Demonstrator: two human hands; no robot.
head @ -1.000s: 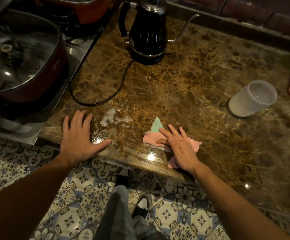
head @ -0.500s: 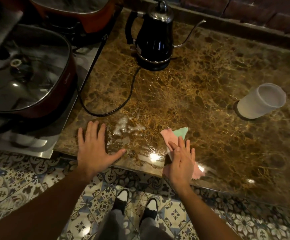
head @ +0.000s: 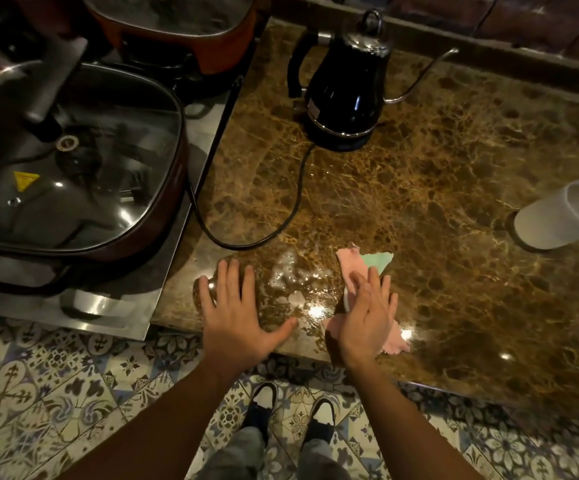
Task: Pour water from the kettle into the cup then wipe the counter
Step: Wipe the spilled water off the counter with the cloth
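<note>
A black gooseneck kettle stands on its base at the back of the brown marble counter. The frosted white cup is upright at the right edge of view. My right hand presses flat on a pink and green cloth near the counter's front edge. A patch of spilled water lies just left of the cloth. My left hand rests flat on the counter beside the water, fingers spread, holding nothing.
The kettle's black cord loops across the counter behind the spill. A dark red pan with a glass lid sits on the hob at left, a second pot behind it. Patterned floor tiles lie below.
My right hand has turned the cloth and slid it left toward the spill. The view has shifted, so the counter's things appear further right and lower. My left hand stays flat.
</note>
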